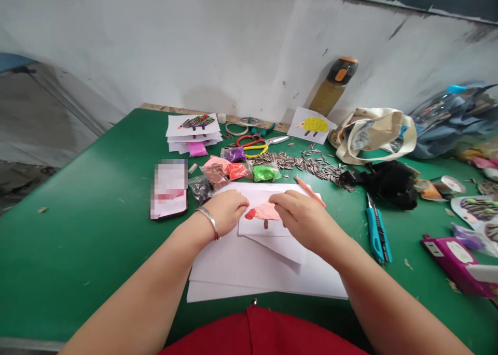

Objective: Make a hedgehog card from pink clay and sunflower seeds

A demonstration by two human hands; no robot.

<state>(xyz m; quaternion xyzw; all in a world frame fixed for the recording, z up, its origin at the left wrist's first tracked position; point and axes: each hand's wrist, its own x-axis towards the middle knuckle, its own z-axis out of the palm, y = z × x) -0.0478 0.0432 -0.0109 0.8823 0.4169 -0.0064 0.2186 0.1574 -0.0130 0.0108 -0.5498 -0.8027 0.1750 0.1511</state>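
Note:
On a small white card [249,230] lies a flat pink clay animal shape [263,211] with a red clay head [250,214] and a short brown leg [266,224]. My left hand [227,210] is closed at the card's left edge, its fingertips pinched together; whatever they hold is hidden. Over the right end of the pink shape is my right hand [301,215], its fingers bent together and closed, with nothing between them that I can make out. Larger white sheets [252,269] lie beneath the card. An orange pencil-like stick [310,191] rests just beyond my right hand.
Bags of brown [215,176], red [237,170] and green clay [266,173] lie beyond the card, near scattered sunflower seeds [317,167] and scissors [277,140]. A phone [169,189] is at left. A teal utility knife [377,233] and magenta power strip [461,264] are at right.

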